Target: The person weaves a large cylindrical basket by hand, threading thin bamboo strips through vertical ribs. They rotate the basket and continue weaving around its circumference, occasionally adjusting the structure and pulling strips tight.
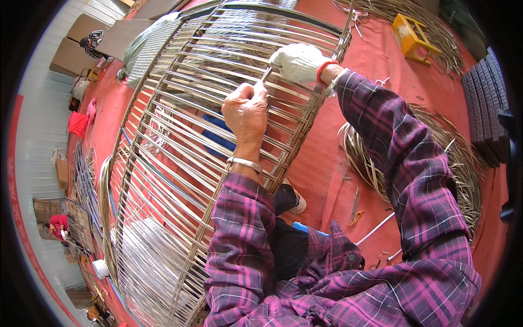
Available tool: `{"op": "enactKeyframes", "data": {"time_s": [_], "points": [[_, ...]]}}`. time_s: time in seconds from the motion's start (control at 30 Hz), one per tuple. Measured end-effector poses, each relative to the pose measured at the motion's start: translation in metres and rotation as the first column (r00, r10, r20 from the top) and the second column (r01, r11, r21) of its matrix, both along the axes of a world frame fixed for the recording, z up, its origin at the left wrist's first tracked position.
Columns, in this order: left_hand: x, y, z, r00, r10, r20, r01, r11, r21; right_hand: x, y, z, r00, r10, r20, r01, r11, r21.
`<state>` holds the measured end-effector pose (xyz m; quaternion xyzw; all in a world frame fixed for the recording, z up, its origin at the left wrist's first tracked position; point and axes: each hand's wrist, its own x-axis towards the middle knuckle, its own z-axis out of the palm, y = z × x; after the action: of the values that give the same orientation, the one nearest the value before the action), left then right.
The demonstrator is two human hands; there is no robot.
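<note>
A large curved frame of pale rattan-like strands (180,133) stands before me, crossed by braided bands, one of them the woven edge (298,136) near me. My bare left hand (246,106), with a light bangle at the wrist, is closed in a pinch over the strands. A short greyish strand (266,74) rises from its fingertips toward my right hand (300,62). That hand wears a white knit glove, its fingers curled at the strand's upper end, with a red band round the wrist. The glove hides its exact grip.
Coils of strand (362,158) lie on the red floor covering (321,163) to the right. A yellow stool (414,39) stands at the far right, beside stacked dark woven panels (487,103). Scissors (357,218) lie near my foot. Two people work far left.
</note>
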<state>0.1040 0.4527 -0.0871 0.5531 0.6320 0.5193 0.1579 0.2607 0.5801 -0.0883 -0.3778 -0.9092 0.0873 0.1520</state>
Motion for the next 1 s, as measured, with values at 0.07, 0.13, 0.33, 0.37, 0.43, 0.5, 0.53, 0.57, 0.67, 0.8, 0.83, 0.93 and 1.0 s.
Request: {"op": "enactKeyframes", "data": {"time_s": [0.07, 0.13, 0.33, 0.37, 0.43, 0.5, 0.53, 0.57, 0.67, 0.8, 0.83, 0.93, 1.0], "points": [[0.005, 0.005, -0.002, 0.971, 0.059, -0.233, -0.061, 0.998, 0.000, 0.001, 0.008, 0.002, 0.995, 0.088, -0.037, -0.090, 0.993, -0.076], [0.010, 0.015, -0.003, 0.963, 0.044, -0.265, -0.044, 0.999, 0.008, 0.006, 0.010, 0.008, 0.948, 0.203, -0.247, -0.257, 0.943, -0.211], [0.026, 0.034, -0.009, 0.957, 0.093, -0.276, -0.109, 0.993, -0.043, 0.031, 0.010, 0.035, 0.970, 0.115, -0.213, -0.209, 0.840, -0.500], [0.028, 0.035, -0.010, 0.966, 0.095, -0.242, -0.101, 0.995, -0.012, 0.038, 0.014, 0.041, 0.967, 0.099, -0.235, -0.202, 0.861, -0.467], [0.028, 0.033, -0.012, 0.983, 0.052, -0.178, -0.049, 0.999, 0.021, 0.054, 0.023, 0.052, 0.956, 0.056, -0.289, -0.176, 0.896, -0.408], [0.028, 0.034, -0.010, 0.971, 0.119, -0.205, -0.081, 0.979, 0.186, 0.069, 0.030, 0.063, 0.933, 0.009, -0.360, -0.146, 0.923, -0.356], [0.029, 0.035, -0.008, 0.956, 0.166, -0.243, -0.104, 0.963, 0.250, 0.074, 0.032, 0.069, 0.919, 0.010, -0.393, -0.151, 0.932, -0.329], [0.032, 0.036, -0.006, 0.953, 0.120, -0.277, -0.041, 0.961, 0.275, 0.077, 0.031, 0.072, 0.904, 0.019, -0.428, -0.162, 0.939, -0.302], [0.046, 0.051, 0.004, 0.938, 0.052, -0.343, 0.069, 0.941, 0.330, 0.077, 0.029, 0.092, 0.866, 0.086, -0.493, -0.222, 0.949, -0.224], [0.057, 0.067, 0.013, 0.902, -0.410, 0.134, 0.382, 0.904, 0.190, 0.075, 0.021, 0.108, 0.819, 0.072, -0.570, -0.228, 0.951, -0.207], [0.055, 0.067, 0.013, 0.920, -0.377, 0.102, 0.362, 0.921, 0.140, 0.074, 0.020, 0.108, 0.800, 0.041, -0.598, -0.226, 0.945, -0.238], [0.045, 0.061, 0.011, 0.937, -0.284, 0.202, 0.282, 0.959, 0.037, 0.068, 0.006, 0.069, 0.726, -0.370, -0.580, -0.062, 0.804, -0.591], [0.039, 0.059, 0.010, 0.974, -0.157, 0.164, 0.152, 0.988, 0.038, 0.056, 0.015, 0.046, 0.891, -0.011, -0.454, -0.090, 0.976, -0.199]]}}
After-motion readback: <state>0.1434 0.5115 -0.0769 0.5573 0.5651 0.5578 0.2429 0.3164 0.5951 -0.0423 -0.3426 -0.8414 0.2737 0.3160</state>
